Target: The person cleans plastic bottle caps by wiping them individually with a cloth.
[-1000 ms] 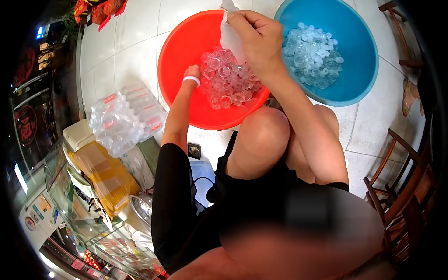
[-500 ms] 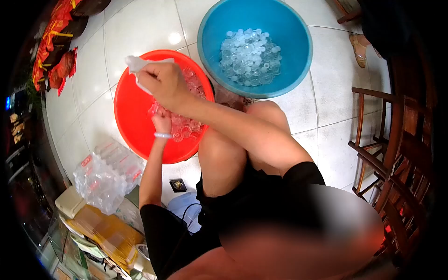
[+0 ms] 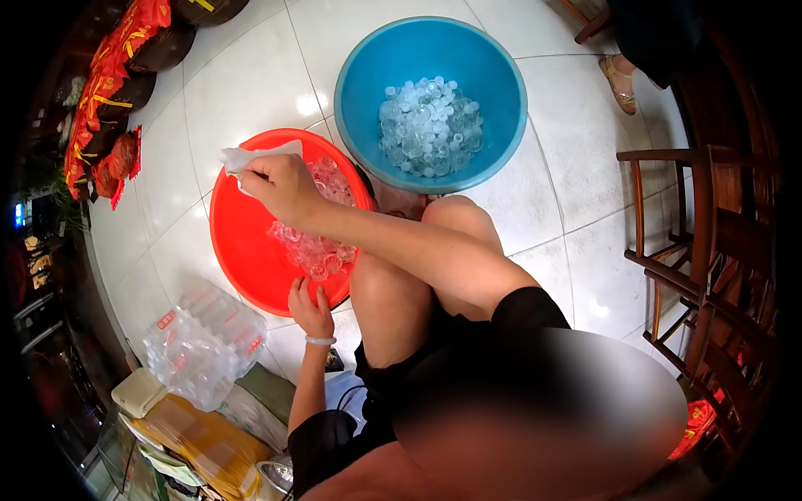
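My right hand [image 3: 282, 190] is closed around a white cloth [image 3: 251, 157], which looks thin and crumpled, above the red basin [image 3: 242, 242]. Clear, round plastic pieces [image 3: 319, 250] lie in a heap along that basin's right side. At the near rim is my left hand [image 3: 311, 311], a pale band on its wrist, fingers apart and nothing visible in them. Beyond my knees stands a blue basin [image 3: 351, 92] with a pile of clear and whitish small plastic pieces [image 3: 430, 125] on its bottom.
Clear plastic bags [image 3: 205, 342] sit on the floor at the left, near a taped brown package [image 3: 196, 442]. Wooden chairs [image 3: 710, 234] stand on the right. Another person's sandalled foot [image 3: 620, 83] shows at the upper right. Dark jars with red covers [image 3: 104, 100] line the upper left.
My left hand has come out from the pieces inside the red basin to its near rim, and its fingers have spread. My right hand still holds the cloth. The view has shifted slightly.
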